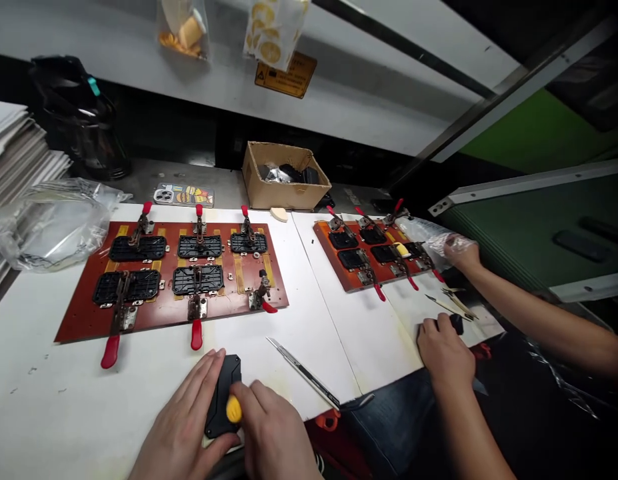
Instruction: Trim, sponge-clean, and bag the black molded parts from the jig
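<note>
Watching a white surface (53,407) carrying two red-brown fixture boards (83,323), the nearer with six red-handled toggle clamps (196,335). Down front, the left hand (181,420) spreads across a black rectangular case (219,400), holding it, while the right hand (273,430) closes narrow on a rounded yellow tool handle (233,409), its far end hidden behind fingers, both wrists cut off by the frame.
</note>
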A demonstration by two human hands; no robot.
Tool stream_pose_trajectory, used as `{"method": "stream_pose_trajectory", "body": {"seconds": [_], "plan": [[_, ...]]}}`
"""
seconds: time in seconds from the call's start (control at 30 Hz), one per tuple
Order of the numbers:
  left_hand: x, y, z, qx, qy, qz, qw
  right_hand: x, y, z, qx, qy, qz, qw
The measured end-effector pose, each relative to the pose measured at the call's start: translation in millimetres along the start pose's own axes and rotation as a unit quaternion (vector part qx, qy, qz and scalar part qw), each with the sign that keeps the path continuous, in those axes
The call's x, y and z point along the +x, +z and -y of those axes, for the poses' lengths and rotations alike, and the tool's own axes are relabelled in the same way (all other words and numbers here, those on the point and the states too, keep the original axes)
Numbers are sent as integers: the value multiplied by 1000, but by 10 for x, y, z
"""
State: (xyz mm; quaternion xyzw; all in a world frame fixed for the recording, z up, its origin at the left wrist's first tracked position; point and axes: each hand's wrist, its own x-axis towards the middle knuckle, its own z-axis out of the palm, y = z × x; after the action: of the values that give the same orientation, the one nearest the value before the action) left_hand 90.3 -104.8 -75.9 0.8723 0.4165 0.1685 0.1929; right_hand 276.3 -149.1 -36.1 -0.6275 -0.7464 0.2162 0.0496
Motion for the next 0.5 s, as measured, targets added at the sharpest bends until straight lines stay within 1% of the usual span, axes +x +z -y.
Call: {"method": "stream_pose_trajectory", "body": {"seconds": [0.07, 0.1, 0.17, 0.2, 0.23, 0.27, 0.33, 0.37, 0.4, 0.43, 0.5], "plan": [[-3, 2, 6, -1, 4, -1, 1000, 36, -29, 16, 0, -4, -4, 1000], [-5, 3, 8, -2, 3, 2, 1000, 19, -60, -1, -8, -9, 7, 1000], [-9, 4, 11, -4, -6, 7, 1000, -89, -154, -90, -10, -16, 59, 998], [-10, 6, 12, -3, -11, 8, 1000, -165, -213, -150, 9, -11, 81, 997], [-10, 7, 15, -2, -13, 8, 1000, -240, -274, -209, 41, 1, 86, 995], [-10, 9, 17, -2, -13, 8, 1000, -302, -329, -257, 81, 18, 75, 994], [-10, 10, 21, -2, -10, 10, 1000, -355, -399, -301, 151, 47, 21, 987], [-11, 8, 22, -3, -7, 10, 1000, -340, -404, -291, 167, 53, -2, 984], [-12, 5, 21, -4, -5, 11, 1000, -301, -390, -266, 170, 50, -12, 984], [-14, 0, 19, -4, -3, 9, 1000, -244, -360, -229, 163, 40, -7, 986], [-17, -10, 12, -4, 1, 3, 1000, -105, -280, -151, 135, 8, 22, 991]]}}
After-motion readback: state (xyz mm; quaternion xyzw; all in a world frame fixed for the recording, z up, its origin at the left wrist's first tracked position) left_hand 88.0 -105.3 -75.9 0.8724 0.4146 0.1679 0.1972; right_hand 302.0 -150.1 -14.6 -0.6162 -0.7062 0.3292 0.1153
